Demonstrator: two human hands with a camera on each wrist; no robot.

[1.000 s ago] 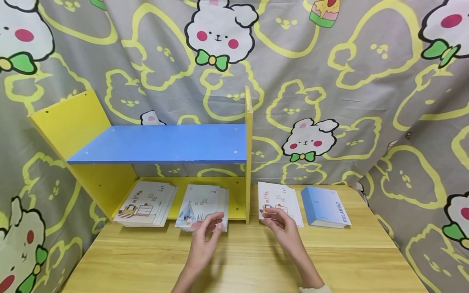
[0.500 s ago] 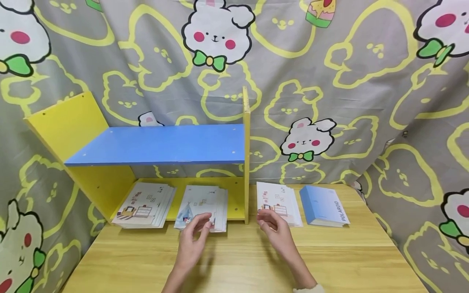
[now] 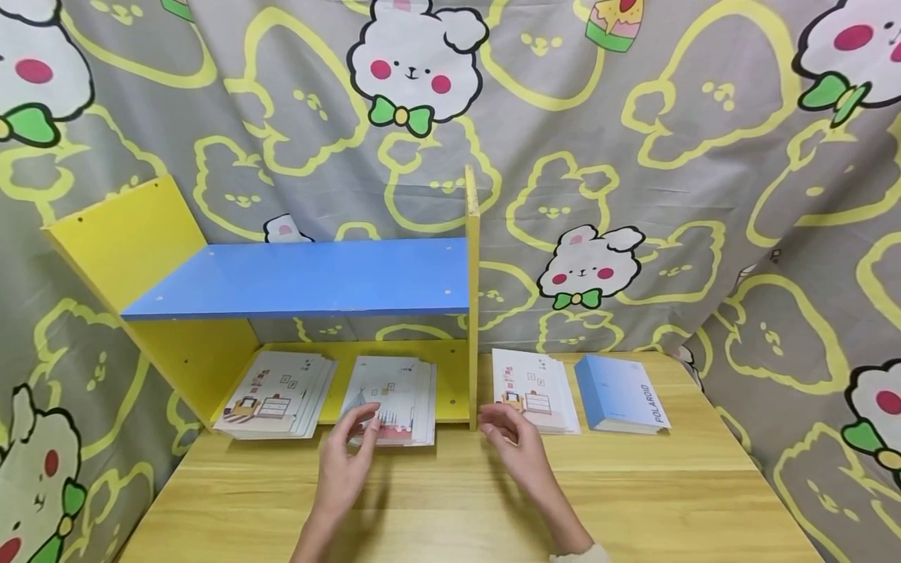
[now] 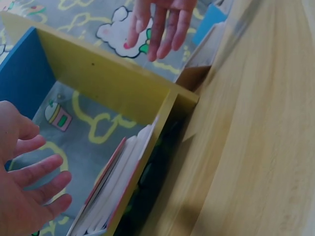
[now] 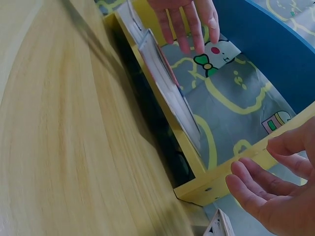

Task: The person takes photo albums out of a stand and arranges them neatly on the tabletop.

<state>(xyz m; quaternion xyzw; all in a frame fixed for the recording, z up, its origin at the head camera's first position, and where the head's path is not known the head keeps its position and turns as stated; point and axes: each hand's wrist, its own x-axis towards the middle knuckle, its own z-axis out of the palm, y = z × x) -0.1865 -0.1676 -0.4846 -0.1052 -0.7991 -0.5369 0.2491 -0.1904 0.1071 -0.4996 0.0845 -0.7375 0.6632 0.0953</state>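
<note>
My left hand (image 3: 343, 463) hovers in front of a stack of thin illustrated books (image 3: 408, 391), its fingers loosely bent and holding nothing. This stack lies on the bottom board of the yellow-and-blue shelf, and the hand hides its lower left corner. Right of the shelf's side panel, my right hand (image 3: 519, 452) is held above the table, also with nothing in it. Just behind it lies another stack of white illustrated books (image 3: 528, 383). In the left wrist view the left hand (image 4: 29, 182) has its fingers spread apart.
The shelf (image 3: 303, 277) has a blue middle board and yellow sides. Another stack of illustrated books (image 3: 278, 395) lies at its lower left. A thick blue book marked POLAROID (image 3: 622, 395) lies at the right on the wooden table (image 3: 450, 500). A patterned curtain (image 3: 563, 148) hangs behind.
Both hands have drifted left, the left hand farther, and the gap between them has widened. The books and shelf stay put; the head view has shifted slightly.
</note>
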